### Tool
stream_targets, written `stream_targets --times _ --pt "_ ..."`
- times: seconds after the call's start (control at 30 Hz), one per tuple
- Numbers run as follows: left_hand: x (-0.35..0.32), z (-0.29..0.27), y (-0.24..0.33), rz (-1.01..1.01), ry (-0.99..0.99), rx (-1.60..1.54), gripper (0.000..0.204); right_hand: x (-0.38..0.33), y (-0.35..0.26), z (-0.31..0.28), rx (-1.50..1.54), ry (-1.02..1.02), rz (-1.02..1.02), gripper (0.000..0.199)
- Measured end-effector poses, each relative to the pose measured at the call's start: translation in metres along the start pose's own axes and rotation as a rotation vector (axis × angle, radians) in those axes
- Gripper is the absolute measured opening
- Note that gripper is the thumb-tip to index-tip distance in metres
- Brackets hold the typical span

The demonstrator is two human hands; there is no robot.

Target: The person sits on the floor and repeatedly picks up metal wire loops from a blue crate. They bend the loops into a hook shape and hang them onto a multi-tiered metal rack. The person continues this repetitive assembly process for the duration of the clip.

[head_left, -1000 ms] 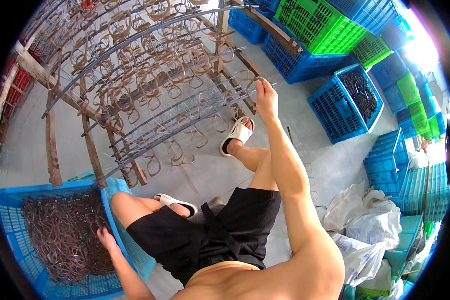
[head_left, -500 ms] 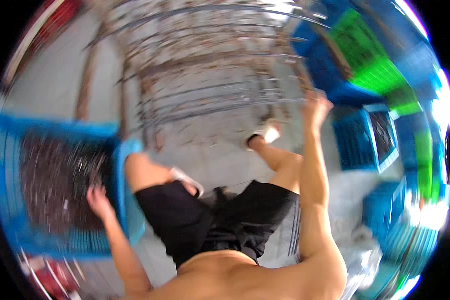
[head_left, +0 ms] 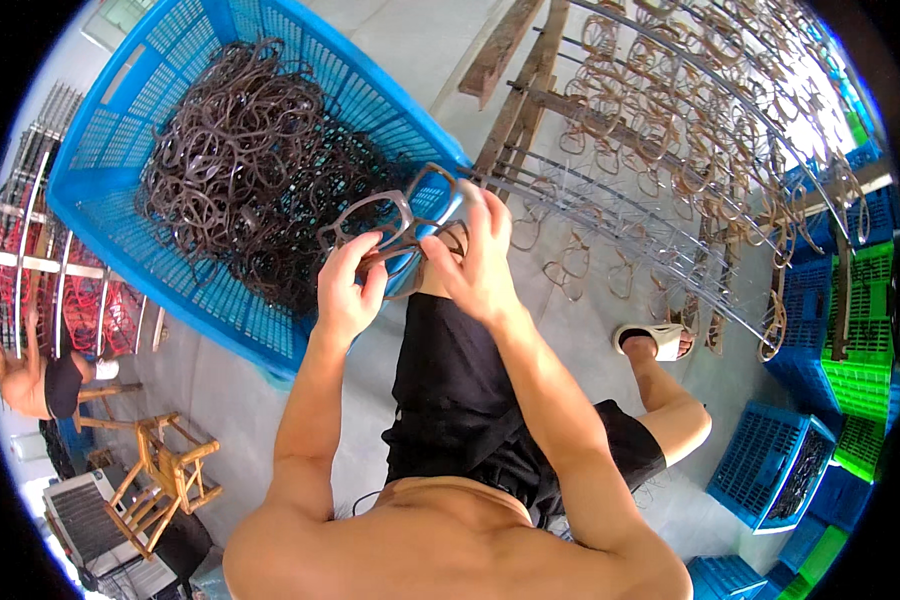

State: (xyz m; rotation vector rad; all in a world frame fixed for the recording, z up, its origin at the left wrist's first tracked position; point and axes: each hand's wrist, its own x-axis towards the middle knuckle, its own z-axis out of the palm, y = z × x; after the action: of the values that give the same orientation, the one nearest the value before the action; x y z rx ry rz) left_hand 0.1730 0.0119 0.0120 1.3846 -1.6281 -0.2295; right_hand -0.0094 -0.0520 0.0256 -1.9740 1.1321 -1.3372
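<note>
Over the near right corner of a large blue plastic basket [head_left: 385,90], both hands hold brown-grey eyeglass frames [head_left: 404,207]. It looks like more than one frame, overlapping, but I cannot tell how many. My left hand [head_left: 348,290] pinches the near side between thumb and fingers. My right hand [head_left: 478,260] grips the right side, its thumb pointing left and its fingers upward. Inside the basket lies a tangled heap of dark eyeglass frames [head_left: 230,160], just beyond my left hand.
To the right stands a rack of metal rods [head_left: 660,265] hung with brown eyeglass frames, with wooden posts [head_left: 505,50]. Blue crates [head_left: 765,465] and green crates [head_left: 860,385] line the right. A bamboo stool [head_left: 175,460] and another person [head_left: 30,385] are at left.
My view has turned left towards the basket. My left hand has come up out of the basket, and my right hand has left the rack. Both now hold eyeglass frames.
</note>
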Motion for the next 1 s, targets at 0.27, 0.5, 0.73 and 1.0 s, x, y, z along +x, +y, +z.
stream_targets --times 0.27,0.5,0.73,1.0 --pt "-0.002 -0.032 -0.053 -0.513 0.234 -0.656 0.035 0.025 0.021 0.039 0.311 -0.684 0.102 0.050" --pt "0.009 -0.028 -0.095 -0.754 -0.011 -1.109 0.042 0.012 0.041 0.020 0.195 -0.441 0.099 0.023" --pt "0.021 0.000 -0.064 -0.785 -0.040 -0.287 0.030 -0.024 0.037 -0.113 0.346 0.186 0.209 0.020" --pt "0.018 -0.021 -0.126 -0.405 -0.334 0.785 0.026 -0.071 0.114 -0.317 0.234 1.366 0.336 0.016"
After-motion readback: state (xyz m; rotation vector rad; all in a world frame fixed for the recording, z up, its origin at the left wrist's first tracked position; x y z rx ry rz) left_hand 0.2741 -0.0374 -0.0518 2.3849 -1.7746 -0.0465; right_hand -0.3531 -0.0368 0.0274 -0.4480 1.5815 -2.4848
